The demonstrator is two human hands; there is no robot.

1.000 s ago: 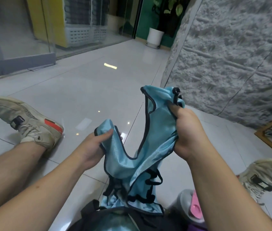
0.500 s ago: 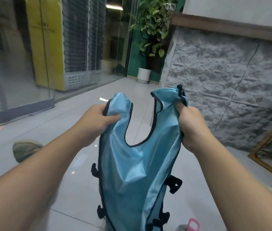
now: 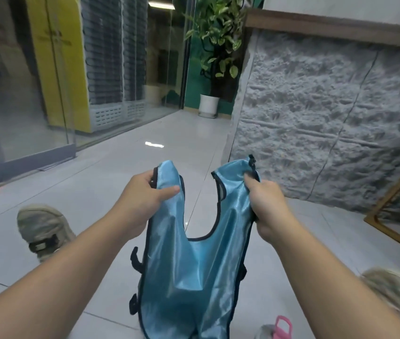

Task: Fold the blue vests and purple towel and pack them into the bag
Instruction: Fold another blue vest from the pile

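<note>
floor (image 3: 110,182): big glossy pale tiles with thin dark grout lines, a ceiling light glaring off them; loads of open tile running ahead and off to the left.
stone wall (image 3: 328,118): rough grey textured panels on the right, wooden cap on top, its corner edge coming down to the floor just past the vest.
glass partition (image 3: 22,94): smooth clear panes on the left in a grey bottom frame, yellow and grey cabinets behind.
blue vest (image 3: 194,265): shiny satin-looking light blue fabric, dark piping on every edge, deep U neckline, small black loops down its sides. It's held up in the air over the floor, hanging by its two shoulder straps, bottom hem cut off by the frame.
potted plant (image 3: 216,45): leafy green thing in a round white pot, way back by the wall corner.
left hand (image 3: 142,199): its grip is a thumb-over pinch on the left shoulder strap.
right hand (image 3: 265,204): fingers curled tight, bunching up the right strap.
shoes (image 3: 43,231): beige sneakers, one each side, the right one blurry.
pink cap (image 3: 282,326): small plastic bit at the bottom edge.
</note>
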